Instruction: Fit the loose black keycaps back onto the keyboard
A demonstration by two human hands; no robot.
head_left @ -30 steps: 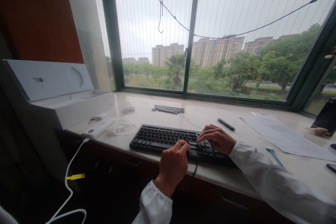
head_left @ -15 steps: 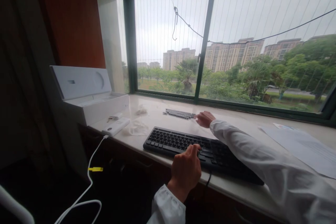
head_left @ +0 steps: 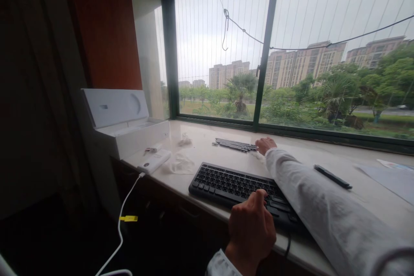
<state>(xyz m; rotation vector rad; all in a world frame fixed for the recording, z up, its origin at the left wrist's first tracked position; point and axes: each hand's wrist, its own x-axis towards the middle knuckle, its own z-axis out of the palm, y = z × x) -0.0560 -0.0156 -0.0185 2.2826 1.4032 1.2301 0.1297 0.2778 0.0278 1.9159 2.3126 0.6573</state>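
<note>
A black keyboard (head_left: 226, 181) lies near the front edge of the white sill. Over its middle part is my left hand (head_left: 252, 224), fingers curled with the index finger pressed down at the keys; whatever its fingertips grip is hidden. Farther back, several dark loose keycaps (head_left: 234, 144) lie in rows close to the window. At the right end of these rows, my right hand (head_left: 265, 145) has its fingers drawn together, and I cannot make out what is in them. My right sleeve covers the right part of the keyboard.
An open white box (head_left: 139, 138) stands at the left, with a white power bank (head_left: 155, 161) and its white cable (head_left: 121, 224) before it. Crumpled clear plastic (head_left: 181, 164) lies beside them. At the right are a black pen-like thing (head_left: 332, 177) and papers (head_left: 388, 181).
My view has turned left, so everything sits farther right in it. The black pen-like thing now shows beyond my right sleeve. Both hands keep their places at the keyboard and the loose keycaps.
</note>
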